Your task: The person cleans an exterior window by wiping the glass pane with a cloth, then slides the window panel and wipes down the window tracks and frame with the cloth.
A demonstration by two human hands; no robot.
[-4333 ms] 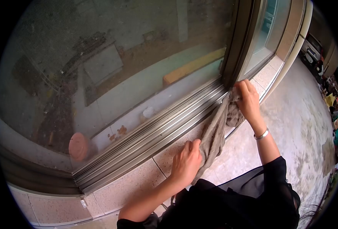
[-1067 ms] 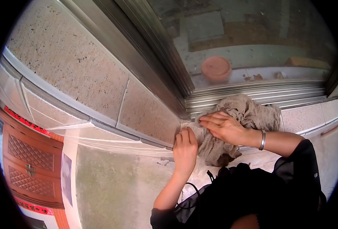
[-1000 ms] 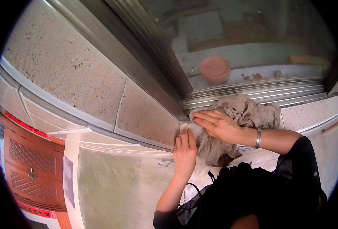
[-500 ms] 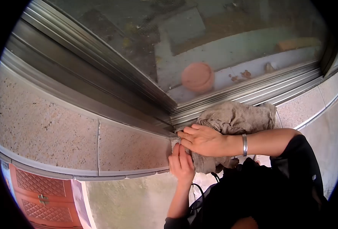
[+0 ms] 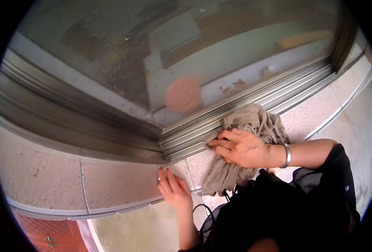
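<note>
A crumpled grey-brown cloth (image 5: 255,119) lies over the metal window track (image 5: 286,90) and the tiled sill (image 5: 314,113), part of it hanging down in front. My right hand (image 5: 238,148) grips the cloth near its left end, fingers bent, at the outer rails of the track. At the corner of the sill, my left hand (image 5: 175,189) rests with its fingers stretched out and slightly apart, holding nothing. Its fingertips touch the tile just below the corner of the window frame (image 5: 81,122).
Behind the glass are a round pink object (image 5: 182,94) and a yellowish block (image 5: 303,39). A red door (image 5: 47,231) shows at the lower left. Tiled ledge (image 5: 39,176) runs along the left, and a dark frame post (image 5: 345,40) stands at the right.
The cloth's left end, under my right hand, has moved right along the track, away from the corner. My left hand, earlier close beside my right, is now apart from it. The view has turned.
</note>
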